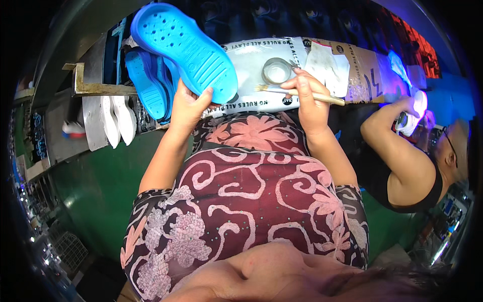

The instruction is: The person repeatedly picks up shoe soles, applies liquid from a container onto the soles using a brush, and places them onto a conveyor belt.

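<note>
My left hand (189,107) is closed around the heel end of a bright blue shoe sole (186,55), its thumb on the upper face. The sole is tilted, with small holes toward the far end and ridges nearer me. Between the fingers of my right hand (313,103) is a paintbrush (329,98), its pale bristles pointing left toward the sole but apart from it. Just beyond the bristles stands a small round glass jar (277,71), its contents hard to make out. More blue soles (146,83) lie stacked to the left of my left hand.
Printed white plastic sheeting (246,55) and cardboard (359,70) cover the work surface. A white paper piece (327,63) lies right of the jar. White soles (118,121) rest at the left by a wooden bar (103,88). At right, a co-worker's arm (402,146) reaches toward a lit white shoe (417,105).
</note>
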### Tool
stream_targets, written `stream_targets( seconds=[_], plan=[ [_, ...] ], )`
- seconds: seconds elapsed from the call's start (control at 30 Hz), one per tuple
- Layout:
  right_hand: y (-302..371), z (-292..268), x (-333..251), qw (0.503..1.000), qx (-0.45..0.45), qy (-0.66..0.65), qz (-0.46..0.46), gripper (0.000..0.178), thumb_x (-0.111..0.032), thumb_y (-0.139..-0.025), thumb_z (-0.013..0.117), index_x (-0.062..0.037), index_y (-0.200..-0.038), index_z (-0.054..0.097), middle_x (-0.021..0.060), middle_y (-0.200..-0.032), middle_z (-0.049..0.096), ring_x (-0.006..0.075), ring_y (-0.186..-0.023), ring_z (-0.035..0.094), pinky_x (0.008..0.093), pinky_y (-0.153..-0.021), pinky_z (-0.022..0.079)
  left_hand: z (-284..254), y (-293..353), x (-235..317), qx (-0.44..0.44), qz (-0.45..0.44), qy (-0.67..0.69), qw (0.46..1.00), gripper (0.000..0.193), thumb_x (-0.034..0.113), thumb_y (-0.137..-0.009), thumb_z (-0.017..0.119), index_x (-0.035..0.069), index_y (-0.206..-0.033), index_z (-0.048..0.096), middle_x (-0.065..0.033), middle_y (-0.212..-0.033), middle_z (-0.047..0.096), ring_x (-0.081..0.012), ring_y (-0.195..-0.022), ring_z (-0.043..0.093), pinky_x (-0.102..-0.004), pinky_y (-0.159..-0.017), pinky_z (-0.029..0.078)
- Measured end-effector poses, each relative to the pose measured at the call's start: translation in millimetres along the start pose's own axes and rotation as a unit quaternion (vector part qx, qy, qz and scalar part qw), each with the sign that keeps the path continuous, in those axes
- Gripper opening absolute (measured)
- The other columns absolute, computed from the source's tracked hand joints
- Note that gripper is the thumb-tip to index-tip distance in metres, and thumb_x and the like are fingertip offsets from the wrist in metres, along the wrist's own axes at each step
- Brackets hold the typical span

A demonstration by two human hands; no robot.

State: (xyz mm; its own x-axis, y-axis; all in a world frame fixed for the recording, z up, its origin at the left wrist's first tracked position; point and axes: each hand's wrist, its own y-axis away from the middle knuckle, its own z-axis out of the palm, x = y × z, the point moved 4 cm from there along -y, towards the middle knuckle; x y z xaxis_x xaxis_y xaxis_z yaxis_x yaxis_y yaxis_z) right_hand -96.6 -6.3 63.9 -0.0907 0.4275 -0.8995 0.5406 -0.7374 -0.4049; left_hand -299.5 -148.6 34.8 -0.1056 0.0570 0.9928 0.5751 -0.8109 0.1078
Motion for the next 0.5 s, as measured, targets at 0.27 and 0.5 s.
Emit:
stream_targets(
  seconds=[0.27, 0.5],
  plan=[
    [-0.1, 19.5, -12.1, 0.988, -0.073, 0.075, -0.111, 0.028, -0.016, -0.088, 0.049, -0.0038, -0.067, 0.064, 0.0032, -0.058, 0.058, 0.0185, -0.06, 0.055, 0.0402, -0.087, 0.039, 21.6, -0.9, 12.4, -0.003, 0.114, -0.156, 0.981, 0.054, 0.009, -0.074, 0.062, -0.006, -0.121, 0.039, -0.0161, -0.105, 0.059, -0.0196, -0.094, 0.059, -0.0308, -0.082, 0.047],
    [-0.5, 24.3, -10.4, 0.981, -0.073, 0.11, -0.141, 0.023, -0.016, -0.082, 0.057, -0.006, -0.062, 0.063, 0.0052, -0.06, 0.06, 0.0225, -0.059, 0.056, 0.0365, -0.078, 0.041, 22.7, 2.4, 13.2, 0.011, 0.118, -0.147, 0.982, 0.054, 0.01, -0.072, 0.064, -0.005, -0.119, 0.041, -0.0155, -0.097, 0.062, -0.0195, -0.087, 0.063, -0.0298, -0.077, 0.049]
  ],
)
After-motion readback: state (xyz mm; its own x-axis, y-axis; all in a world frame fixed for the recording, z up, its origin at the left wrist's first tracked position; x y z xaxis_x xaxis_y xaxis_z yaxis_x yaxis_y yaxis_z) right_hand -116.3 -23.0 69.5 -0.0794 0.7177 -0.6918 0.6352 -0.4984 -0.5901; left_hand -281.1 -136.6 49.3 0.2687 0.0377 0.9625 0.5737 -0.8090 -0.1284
